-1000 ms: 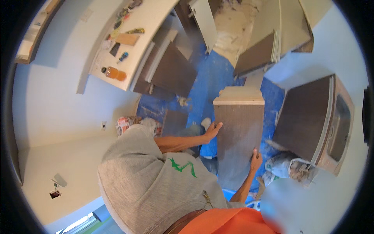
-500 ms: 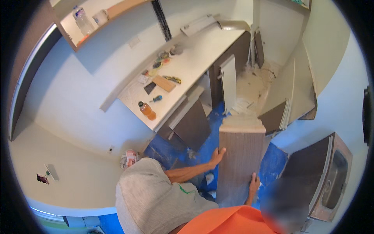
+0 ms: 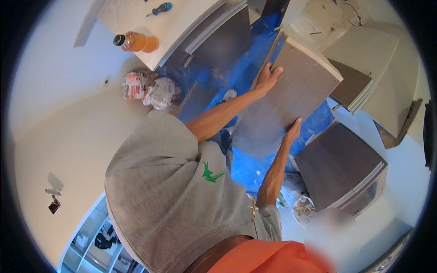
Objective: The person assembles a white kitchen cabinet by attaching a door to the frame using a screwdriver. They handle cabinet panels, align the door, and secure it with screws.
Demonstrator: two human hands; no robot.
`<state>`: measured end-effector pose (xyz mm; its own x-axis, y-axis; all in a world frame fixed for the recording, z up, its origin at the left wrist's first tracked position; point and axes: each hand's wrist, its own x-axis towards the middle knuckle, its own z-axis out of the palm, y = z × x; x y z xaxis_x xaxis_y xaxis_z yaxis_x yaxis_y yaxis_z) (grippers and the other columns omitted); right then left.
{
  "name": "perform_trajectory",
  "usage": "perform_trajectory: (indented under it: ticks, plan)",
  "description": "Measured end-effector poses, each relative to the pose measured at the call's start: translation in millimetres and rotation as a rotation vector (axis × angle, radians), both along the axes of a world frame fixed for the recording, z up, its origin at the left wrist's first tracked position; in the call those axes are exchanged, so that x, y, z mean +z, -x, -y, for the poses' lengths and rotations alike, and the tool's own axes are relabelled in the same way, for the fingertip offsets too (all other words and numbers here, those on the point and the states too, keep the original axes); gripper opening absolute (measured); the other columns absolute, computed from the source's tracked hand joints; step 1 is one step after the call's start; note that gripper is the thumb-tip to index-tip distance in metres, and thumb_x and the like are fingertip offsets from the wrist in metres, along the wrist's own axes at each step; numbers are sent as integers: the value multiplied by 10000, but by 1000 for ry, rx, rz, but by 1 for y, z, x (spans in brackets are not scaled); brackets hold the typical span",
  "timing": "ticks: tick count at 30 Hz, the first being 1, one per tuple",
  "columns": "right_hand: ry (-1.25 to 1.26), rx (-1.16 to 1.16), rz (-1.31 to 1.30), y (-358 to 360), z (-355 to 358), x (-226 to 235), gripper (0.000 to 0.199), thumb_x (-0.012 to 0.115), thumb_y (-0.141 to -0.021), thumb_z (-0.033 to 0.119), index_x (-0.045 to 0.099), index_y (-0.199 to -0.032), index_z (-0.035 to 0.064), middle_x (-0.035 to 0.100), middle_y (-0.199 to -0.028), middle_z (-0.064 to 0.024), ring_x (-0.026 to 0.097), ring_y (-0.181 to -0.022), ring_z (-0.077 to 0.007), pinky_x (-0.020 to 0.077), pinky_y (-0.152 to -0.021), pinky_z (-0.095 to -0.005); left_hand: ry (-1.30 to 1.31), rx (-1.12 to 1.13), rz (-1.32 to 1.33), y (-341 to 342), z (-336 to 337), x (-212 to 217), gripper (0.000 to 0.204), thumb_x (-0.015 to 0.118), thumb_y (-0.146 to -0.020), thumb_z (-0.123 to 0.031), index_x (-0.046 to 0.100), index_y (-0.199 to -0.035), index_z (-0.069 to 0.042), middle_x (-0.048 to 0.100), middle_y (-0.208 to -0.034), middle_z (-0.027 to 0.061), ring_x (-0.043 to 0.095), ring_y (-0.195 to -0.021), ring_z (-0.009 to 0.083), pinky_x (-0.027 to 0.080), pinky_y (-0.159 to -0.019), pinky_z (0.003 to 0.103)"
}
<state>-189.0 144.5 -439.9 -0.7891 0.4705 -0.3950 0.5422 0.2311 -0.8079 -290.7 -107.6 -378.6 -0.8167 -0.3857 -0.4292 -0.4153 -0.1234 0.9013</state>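
A long brown wood-grain cabinet panel (image 3: pixel 291 82) with a pale edge at its far end slants across the view in front of me. My left hand (image 3: pixel 268 79) is closed on its left side, thumb and fingers around the edge. On the panel's right edge, lower down, my right hand (image 3: pixel 293 129) is closed too, its fingertips hidden. The near end of the panel blurs out above the blue floor covering (image 3: pixel 248 175).
To the left, a pale countertop (image 3: pixel 182 20) carries an orange drink bottle (image 3: pixel 136 42) and a blue screwdriver (image 3: pixel 159 9). Bags (image 3: pixel 159 91) lie by the wall. At right stand a dark cabinet (image 3: pixel 339 164) and a leaning brown panel (image 3: pixel 350 82); a plastic bag (image 3: pixel 304 210) sits below.
My view has turned and dropped closer. The panel now tilts with its far end to the right, held in both hands throughout. The left hand sits nearer the far end.
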Motion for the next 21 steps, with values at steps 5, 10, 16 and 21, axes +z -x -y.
perform_trajectory:
  ticks: [5, 10, 16, 21]
  plan:
    - [205, 0, -62, 42, 22, -1, 671, 520, -1004, 550, 631, -1181, -88, 644, -1122, -105, 575, -1000, -212, 455, -918, -357, 114, 54, -12, 55, 7, 4, 587, 626, -926, -381, 518, -1275, 78, 627, -1195, 282, 612, -1132, 376, 459, -981, 442]
    - [253, 8, -66, 75, 31, -9, 757, 484, -1006, 583, 568, -1288, -114, 615, -1248, -147, 574, -1102, -239, 445, -978, -367, 159, 12, -45, 102, 4, -7, 582, 620, -924, -374, 516, -1284, 71, 627, -1193, 282, 606, -1136, 395, 459, -987, 450]
    - [327, -8, -75, 112, 29, -48, 851, 453, -999, 619, 493, -1354, -153, 553, -1363, -221, 539, -1214, -300, 402, -1056, -394, 310, -25, -28, 157, -11, -27, 574, 646, -909, -372, 541, -1285, 49, 639, -1199, 266, 596, -1157, 409, 455, -1001, 466]
    - [457, -69, -51, 147, 32, -82, 846, 429, -1000, 627, 451, -1403, -118, 496, -1433, -217, 499, -1282, -326, 386, -1096, -418, 407, -91, 40, 204, -28, -42, 556, 663, -901, -388, 585, -1272, 19, 649, -1209, 247, 601, -1169, 395, 458, -1006, 461]
